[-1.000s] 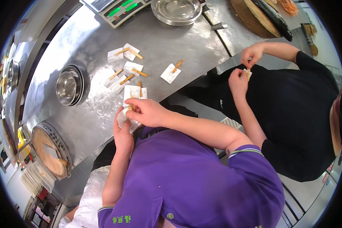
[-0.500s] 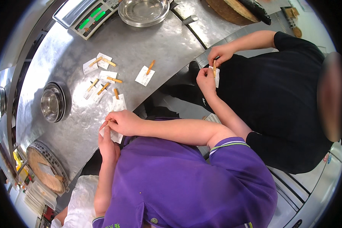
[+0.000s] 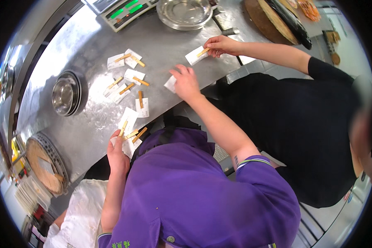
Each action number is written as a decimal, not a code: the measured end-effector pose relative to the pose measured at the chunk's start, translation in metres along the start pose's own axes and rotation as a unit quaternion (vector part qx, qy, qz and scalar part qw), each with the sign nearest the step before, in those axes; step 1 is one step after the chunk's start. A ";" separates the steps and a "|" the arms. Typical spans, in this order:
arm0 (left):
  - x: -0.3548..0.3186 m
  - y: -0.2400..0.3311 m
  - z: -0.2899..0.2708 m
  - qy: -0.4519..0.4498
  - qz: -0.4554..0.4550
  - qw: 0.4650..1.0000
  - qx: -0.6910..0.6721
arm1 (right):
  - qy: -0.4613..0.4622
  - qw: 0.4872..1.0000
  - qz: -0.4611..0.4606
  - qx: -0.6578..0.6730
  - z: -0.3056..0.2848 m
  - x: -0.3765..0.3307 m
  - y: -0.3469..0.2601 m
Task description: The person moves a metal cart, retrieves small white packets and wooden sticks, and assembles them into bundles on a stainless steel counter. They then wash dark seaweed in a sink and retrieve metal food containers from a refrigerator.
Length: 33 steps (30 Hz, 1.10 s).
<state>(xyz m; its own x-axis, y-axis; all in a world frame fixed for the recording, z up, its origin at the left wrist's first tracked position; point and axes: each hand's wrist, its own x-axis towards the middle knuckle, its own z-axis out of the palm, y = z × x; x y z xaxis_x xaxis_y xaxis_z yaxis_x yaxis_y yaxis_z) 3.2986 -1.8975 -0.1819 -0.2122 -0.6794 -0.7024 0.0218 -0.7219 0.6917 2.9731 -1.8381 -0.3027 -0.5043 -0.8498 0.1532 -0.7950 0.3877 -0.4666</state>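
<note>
At the near edge of the metal table, my left hand [image 3: 118, 157] grips wooden clothespins [image 3: 130, 134] clipped to white paper slips [image 3: 128, 120]. My right hand [image 3: 186, 82] reaches over another paper slip [image 3: 169, 85], its fingers bent and apart; the hand hides most of that slip and anything clipped to it. Between my hands and farther left lie several more slips with clothespins, among them one slip [image 3: 142, 108] by itself. To the right, a co-worker's hand [image 3: 221, 45] pinches a clothespin [image 3: 203, 52] on a slip [image 3: 193, 57] over the table.
Nested metal bowls [image 3: 65, 97] stand at the left. A digital scale [image 3: 126, 14] and stacked metal dishes [image 3: 185, 14] are at the back. A round wooden board [image 3: 273, 25] carries a long dark object [image 3: 289, 27]. Another round board [image 3: 37, 159] sits lower left. The co-worker in black [image 3: 293, 132] stands close right.
My right hand has left my left hand and moved right over the single slip. The co-worker's hand has brought a slip with a clothespin to the table. The view has shifted slightly.
</note>
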 end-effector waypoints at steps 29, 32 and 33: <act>-0.019 -0.001 0.000 -0.052 -0.102 0.993 -0.020 | -0.300 0.864 -0.043 0.402 -0.037 -0.047 -0.168; -0.020 -0.007 -0.003 -0.064 -0.090 0.993 -0.031 | -0.298 0.879 -0.063 0.368 -0.038 -0.051 -0.174; -0.020 -0.008 -0.004 -0.073 -0.083 0.994 -0.019 | -0.292 0.884 -0.073 0.359 -0.041 -0.050 -0.177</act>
<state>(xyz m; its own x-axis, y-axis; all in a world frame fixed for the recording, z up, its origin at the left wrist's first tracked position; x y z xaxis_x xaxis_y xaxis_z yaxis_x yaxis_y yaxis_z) 3.3064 -1.8786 -0.1739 -0.3554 -0.5256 -0.7729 0.0111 -0.8292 0.5588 3.1251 -1.8497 -0.1923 0.0126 -0.9926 -0.1211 -0.3131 0.1111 -0.9432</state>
